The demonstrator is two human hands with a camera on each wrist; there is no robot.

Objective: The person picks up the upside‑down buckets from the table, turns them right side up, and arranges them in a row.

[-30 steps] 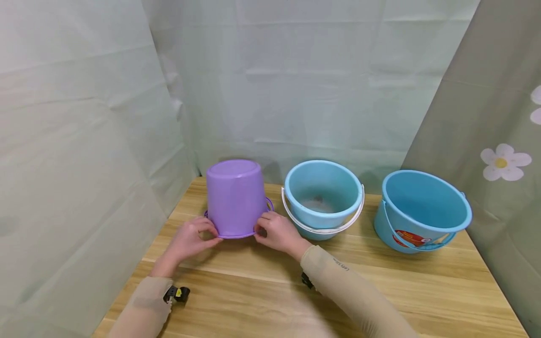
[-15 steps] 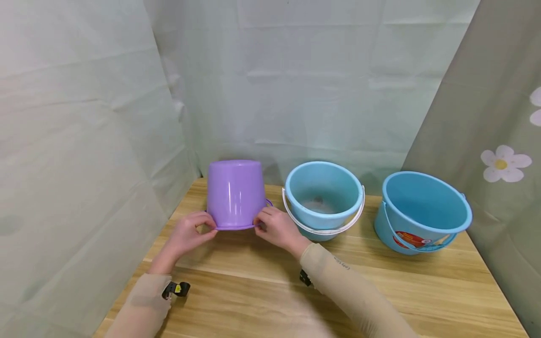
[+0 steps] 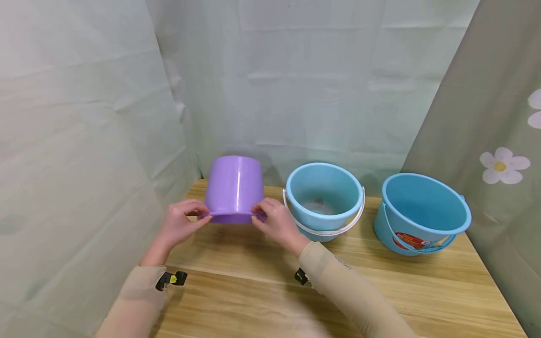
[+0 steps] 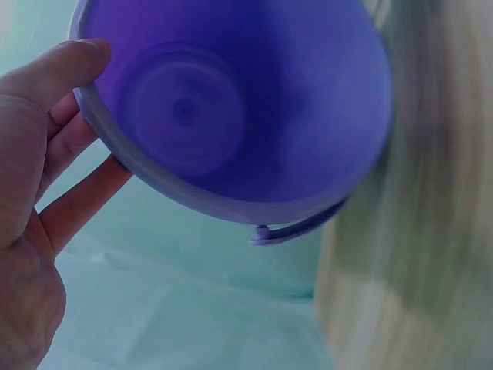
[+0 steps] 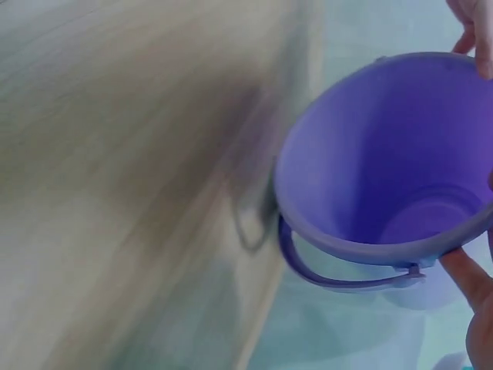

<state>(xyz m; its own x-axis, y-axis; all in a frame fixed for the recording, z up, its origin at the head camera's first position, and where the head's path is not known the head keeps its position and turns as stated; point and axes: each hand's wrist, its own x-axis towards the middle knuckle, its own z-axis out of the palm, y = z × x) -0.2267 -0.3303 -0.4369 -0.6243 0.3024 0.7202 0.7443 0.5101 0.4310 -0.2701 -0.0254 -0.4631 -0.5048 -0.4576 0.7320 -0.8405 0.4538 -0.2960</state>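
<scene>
Both hands hold a purple bucket (image 3: 234,185) by its near rim, on the left part of the table. It is tipped back, its mouth turned toward the person and its base toward the backdrop. My left hand (image 3: 179,223) pinches the rim on the left, with the thumb inside the mouth in the left wrist view. On the right, my right hand (image 3: 279,223) pinches the same rim. Inside the bucket (image 4: 308,139) a round base shows in the left wrist view. Its purple handle (image 5: 339,280) hangs below the rim in the right wrist view.
A light blue bucket (image 3: 323,222) with a white handle stands upright just right of my right hand. Farther right is a larger blue bucket (image 3: 390,225) with a red label. The wooden table (image 3: 236,291) meets pale cloth (image 3: 296,94) behind and beside it.
The near rim of the purple bucket has come up, and the bucket has tilted back from upside down toward its side. Both hands have risen with the rim; the other buckets stay put.
</scene>
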